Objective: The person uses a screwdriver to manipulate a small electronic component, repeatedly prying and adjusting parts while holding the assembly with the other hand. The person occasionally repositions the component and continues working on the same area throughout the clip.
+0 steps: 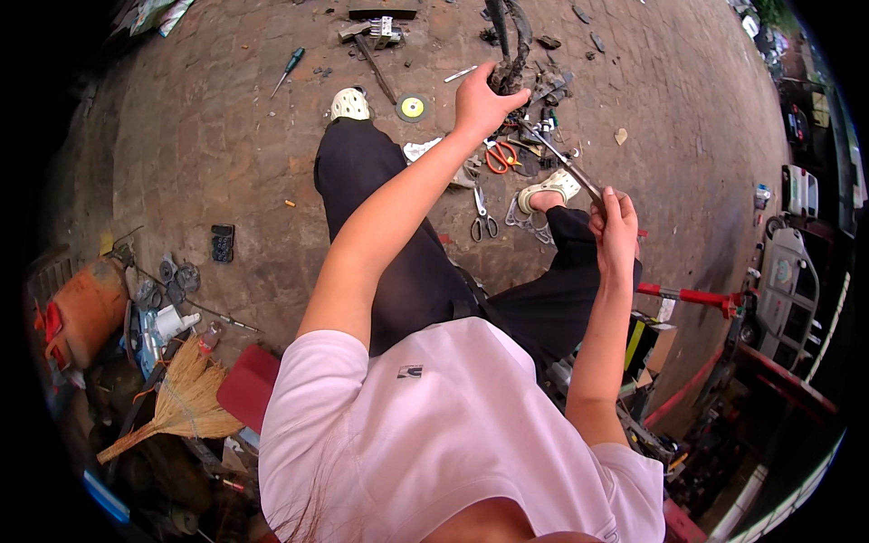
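My left hand (482,107) is closed around the lower end of a dirty black bundle of thick cable or hose (520,41), which comes down from the top edge. In my right hand (616,226) is the rear end of a long slim metal tool (563,159) with a darker handle. It slants up and left, its tip close to the black bundle below my left hand; whether it touches cannot be made out. Below the tip lie orange-handled pliers or cutters (501,157). Scissors with dark handles (483,217) lie nearer to me.
Brick paving carries a hammer (374,68), a yellow-centred cutting disc (412,108), a green-handled screwdriver (288,72) and a dark phone-like device (223,242). Left stand a straw broom (186,391) and an orange container (86,312). A red metal bar (692,296) lies at right.
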{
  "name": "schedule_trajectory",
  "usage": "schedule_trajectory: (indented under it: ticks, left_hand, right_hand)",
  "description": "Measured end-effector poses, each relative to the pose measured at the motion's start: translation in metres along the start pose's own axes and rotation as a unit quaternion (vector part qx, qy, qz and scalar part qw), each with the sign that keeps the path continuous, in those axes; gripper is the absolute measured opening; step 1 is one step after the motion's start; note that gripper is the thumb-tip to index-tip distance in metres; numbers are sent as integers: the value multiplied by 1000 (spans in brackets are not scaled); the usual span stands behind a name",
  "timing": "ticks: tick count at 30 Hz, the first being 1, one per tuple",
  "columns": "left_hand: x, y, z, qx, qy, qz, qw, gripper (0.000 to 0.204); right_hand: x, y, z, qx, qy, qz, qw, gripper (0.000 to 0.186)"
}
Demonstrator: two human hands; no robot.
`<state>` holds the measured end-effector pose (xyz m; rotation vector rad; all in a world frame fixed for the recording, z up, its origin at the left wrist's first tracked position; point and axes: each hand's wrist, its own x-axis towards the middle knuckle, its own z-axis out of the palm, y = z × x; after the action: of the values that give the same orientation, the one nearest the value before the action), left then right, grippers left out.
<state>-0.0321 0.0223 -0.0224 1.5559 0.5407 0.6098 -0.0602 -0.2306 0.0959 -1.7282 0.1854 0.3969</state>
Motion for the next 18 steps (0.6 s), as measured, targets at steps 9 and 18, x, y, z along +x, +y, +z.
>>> schedule_trajectory:
  ticks: [9,18]
  left_hand:
    - [-4,10,-4,39,-10,11,999,77]
    - [-3,1,1,55,4,37,998,75]
  right_hand:
    - [-4,-1,5,9,61,-15,998,28]
    - [5,10,-5,-229,56,-202,951,25]
